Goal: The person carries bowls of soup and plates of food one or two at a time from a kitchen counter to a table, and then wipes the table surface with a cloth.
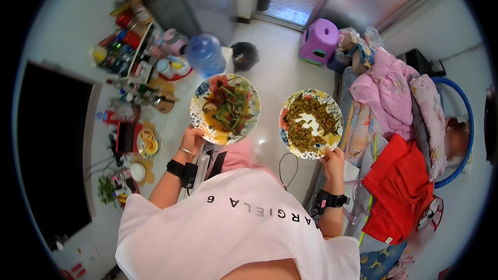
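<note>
My left hand (pixel 192 140) grips the lower left rim of a patterned plate (pixel 197 118) that bears cooked green vegetables, mushroom slices and some yellowish liquid. Apart from it, on the right, my right hand (pixel 333 158) holds another patterned plate (pixel 285 140) by its lower rim. Chopped greenish-brown food (pixel 307 140) forms a ring on this one, with the white middle showing. Both plates are held up above the tiled floor. The fingers beneath the plates are mostly hidden.
A table at left carries bottles, a plate of food (pixel 149 142) and a white bowl (pixel 137 172). Beyond stand a blue water jug (pixel 205 55), a black bin (pixel 244 56) and a purple stool (pixel 320 41). Red cloth (pixel 398 190) and pink bedding (pixel 391 89) lie at right. A cable (pixel 288 171) crosses the floor.
</note>
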The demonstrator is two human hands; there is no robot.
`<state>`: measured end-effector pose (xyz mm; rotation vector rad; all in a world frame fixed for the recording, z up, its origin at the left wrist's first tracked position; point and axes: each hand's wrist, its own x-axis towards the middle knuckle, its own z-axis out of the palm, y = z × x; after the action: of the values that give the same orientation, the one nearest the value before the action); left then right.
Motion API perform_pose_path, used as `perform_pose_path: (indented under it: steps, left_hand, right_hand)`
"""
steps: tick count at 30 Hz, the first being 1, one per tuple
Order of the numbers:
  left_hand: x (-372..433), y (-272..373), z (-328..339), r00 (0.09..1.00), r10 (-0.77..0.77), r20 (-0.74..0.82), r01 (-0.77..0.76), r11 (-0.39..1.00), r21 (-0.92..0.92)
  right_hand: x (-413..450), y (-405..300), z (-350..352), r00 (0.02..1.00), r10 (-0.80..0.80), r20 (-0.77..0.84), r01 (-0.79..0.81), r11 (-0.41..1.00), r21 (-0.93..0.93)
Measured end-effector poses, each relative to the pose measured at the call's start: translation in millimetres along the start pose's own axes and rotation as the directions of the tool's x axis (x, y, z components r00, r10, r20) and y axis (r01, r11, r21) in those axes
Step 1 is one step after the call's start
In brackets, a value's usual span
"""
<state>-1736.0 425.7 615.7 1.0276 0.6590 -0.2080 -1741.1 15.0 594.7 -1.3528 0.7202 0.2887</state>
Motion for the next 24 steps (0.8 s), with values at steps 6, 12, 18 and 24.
perform_pose_path:
  steps: [6, 12, 18, 24]
  left_hand:
    - [103.3, 33.3, 108.2, 0.996, -0.028, 0.085, 0.025, 0.999, 0.033]
    - [198.1, 58.0, 202.9, 0.994, -0.027, 0.105, 0.025, 0.999, 0.022]
    - [294.8, 125.5, 254.1, 0.995, 0.018, 0.101, -0.039, 0.977, 0.21]
    - [374.8, 183.1, 296.1, 0.997, 0.056, 0.062, -0.065, 0.985, 0.159]
  right_hand:
    - [77.4, -31.8, -32.6, 0.991, 0.053, -0.126, -0.024, 0.975, 0.22]
    - [178.7, -97.1, -34.8, 0.992, 0.103, -0.075, -0.084, 0.972, 0.22]
    - [276.3, -163.3, 21.7, 0.991, 0.129, -0.039, -0.108, 0.932, 0.345]
    - [376.4, -233.8, 77.7, 0.995, 0.096, 0.016, -0.096, 0.944, 0.317]
